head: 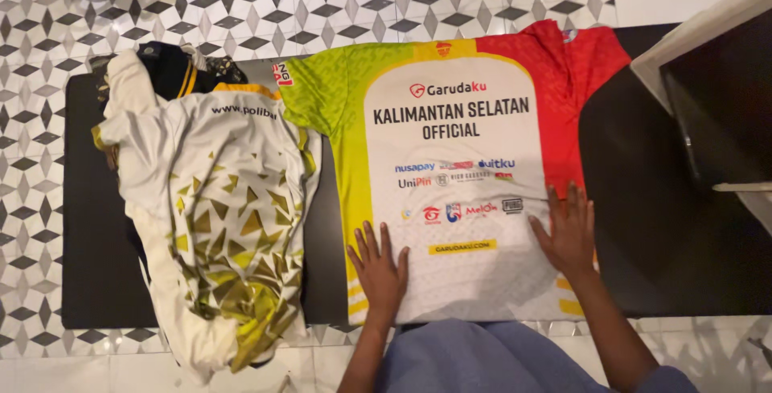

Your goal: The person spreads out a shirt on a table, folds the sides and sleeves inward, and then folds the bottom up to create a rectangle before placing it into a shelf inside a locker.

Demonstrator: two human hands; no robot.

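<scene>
Head view, one lot: a person's lower body is filling the bottom centre, forearms cut off at the frame edge. Sports jersey [450,176], green, yellow and red with a white panel, is lying flat on the dark mat [659,240], long axis running top to bottom, collar toward the top. Left hand [379,268] and right hand [569,228] are pressing on it, fingers spread, gripping nothing. White-and-gold shirts [217,200] are lying crumpled at left, partly hiding darker clothing.
</scene>
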